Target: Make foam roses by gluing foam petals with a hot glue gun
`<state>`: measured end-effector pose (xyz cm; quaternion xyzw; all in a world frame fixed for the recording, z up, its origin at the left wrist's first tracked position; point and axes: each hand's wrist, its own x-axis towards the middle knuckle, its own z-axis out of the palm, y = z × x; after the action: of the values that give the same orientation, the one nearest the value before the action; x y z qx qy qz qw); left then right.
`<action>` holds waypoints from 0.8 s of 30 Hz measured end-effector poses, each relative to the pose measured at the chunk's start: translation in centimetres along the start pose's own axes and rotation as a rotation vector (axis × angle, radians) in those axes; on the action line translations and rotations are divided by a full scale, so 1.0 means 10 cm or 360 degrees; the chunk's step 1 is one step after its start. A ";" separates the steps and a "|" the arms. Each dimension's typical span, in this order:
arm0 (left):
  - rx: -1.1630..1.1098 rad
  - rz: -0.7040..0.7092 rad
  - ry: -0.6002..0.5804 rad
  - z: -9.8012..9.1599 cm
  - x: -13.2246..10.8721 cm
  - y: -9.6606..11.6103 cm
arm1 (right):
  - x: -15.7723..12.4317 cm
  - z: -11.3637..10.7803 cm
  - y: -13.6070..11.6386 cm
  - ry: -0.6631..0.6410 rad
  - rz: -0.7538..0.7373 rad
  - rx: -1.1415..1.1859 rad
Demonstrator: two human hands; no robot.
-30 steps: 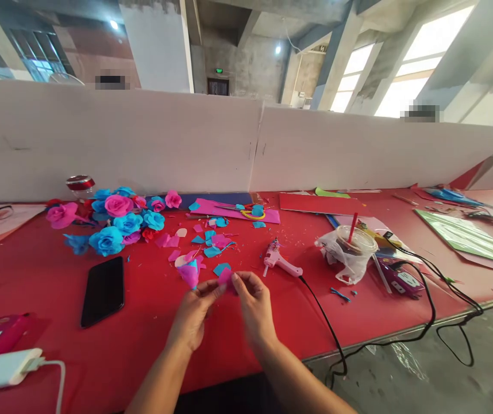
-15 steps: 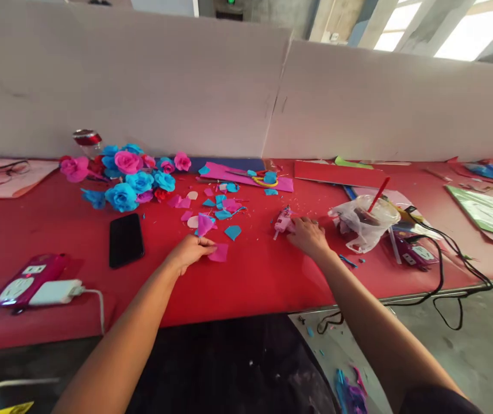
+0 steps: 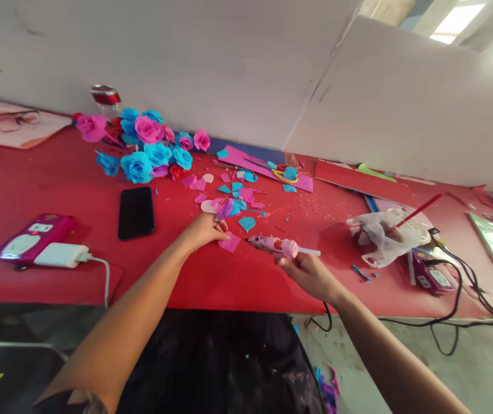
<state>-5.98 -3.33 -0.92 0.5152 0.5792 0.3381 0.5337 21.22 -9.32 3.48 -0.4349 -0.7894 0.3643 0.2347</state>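
My left hand (image 3: 205,232) pinches a flat pink paper piece (image 3: 229,242) by its edge. A curled pink-purple paper petal (image 3: 224,208) stands out above the same fingers; whether they grip it too is hard to see. My right hand (image 3: 309,275) is closed around the handle of a pink glue gun (image 3: 274,246), raised over the table. Its nozzle points left at the pink piece, a little apart from it, and a white glue stick (image 3: 309,251) sticks out of its back. Blue petals (image 3: 247,224) and pink scraps lie scattered just beyond my left hand.
Paper roses (image 3: 138,167), a phone (image 3: 137,214) and a power strip (image 3: 42,236) with a white charger are on the left. Yellow-handled scissors (image 3: 284,177) rest on pink paper at the back. On the right, a bagged cup (image 3: 384,230) stands near another power strip (image 3: 431,273) and black cords.
My right hand has picked up the glue gun, turned it nozzle-left and brought it towards my left hand. The left hand keeps the pink paper. The head view has tilted and shifted.
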 end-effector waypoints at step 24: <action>0.0648 0.0235 -0.0055 -0.04 0.00 -0.07 | 0.16 0.13 0.00 -0.0268 0.0075 0.0003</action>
<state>-6.58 -3.40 -1.51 0.6592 0.5869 0.2433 0.4023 19.53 -8.47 2.81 -0.4210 -0.7955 0.4056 0.1592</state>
